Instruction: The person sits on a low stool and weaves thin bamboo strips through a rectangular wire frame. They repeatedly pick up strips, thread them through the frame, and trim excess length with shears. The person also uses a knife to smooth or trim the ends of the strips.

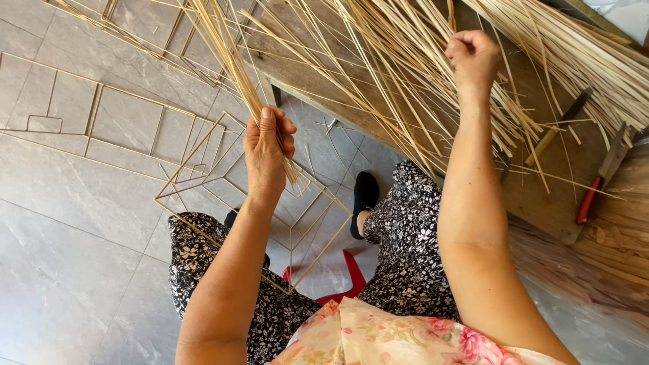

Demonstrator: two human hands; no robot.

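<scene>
while my left hand [269,152] has its fingers [286,135] wrapped tight round a bunch of thin bamboo strips [226,51], my right hand [473,57] is closed in a fist among the loose strips [405,81] heaped on the wooden surface [541,196]. i judge i am sorting strips out of the pile into the bunch; the next pull wants 1 strip freed without dragging its neighbours. below my left hand a strip-built frame [270,209] lies on the tiled floor [74,230]. what my right fingers actually grip is hidden in the tangle. a red-handled tool [595,192] sits at the surface's edge, its blade cut off.
</scene>
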